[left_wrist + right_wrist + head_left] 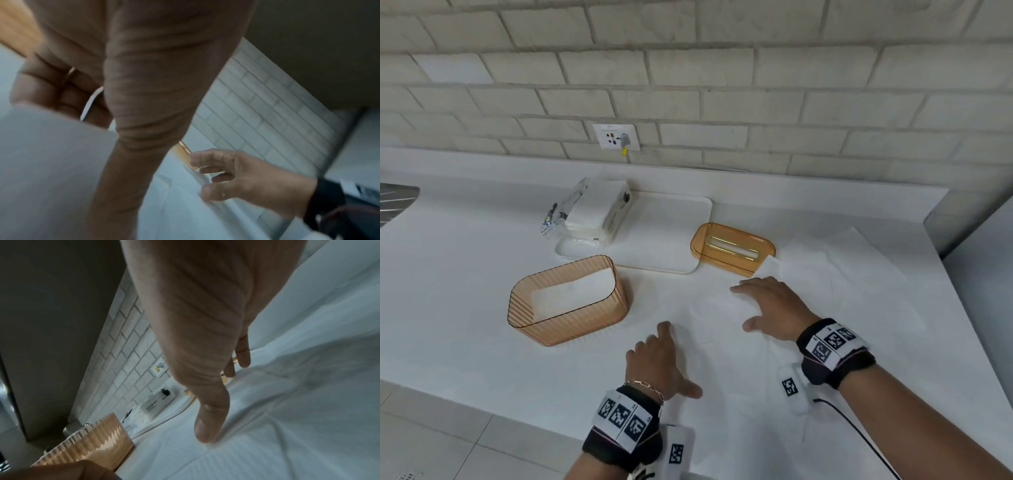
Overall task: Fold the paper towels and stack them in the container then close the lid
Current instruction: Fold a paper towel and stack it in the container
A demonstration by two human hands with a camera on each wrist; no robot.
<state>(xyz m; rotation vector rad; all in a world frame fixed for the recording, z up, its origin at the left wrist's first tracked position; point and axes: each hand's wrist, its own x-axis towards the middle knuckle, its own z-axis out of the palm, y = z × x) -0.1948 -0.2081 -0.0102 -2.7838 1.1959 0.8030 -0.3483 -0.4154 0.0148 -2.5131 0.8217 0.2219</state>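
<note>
Counter [465,308]: one container [568,301], one lid [732,248].

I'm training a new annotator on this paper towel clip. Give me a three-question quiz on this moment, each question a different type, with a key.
1. True or false: the orange lid is closed on the ribbed container.
2. Multiple choice: where does the opened pack of paper towels sit? A) inside the container B) on the white tray C) under the right hand
3. Fill in: both the left hand and the right hand rest on the ____ paper towel spread on the counter.

Key: 1 false, the lid lies on the counter, apart from the container; 2 B; 3 unfolded.
</note>
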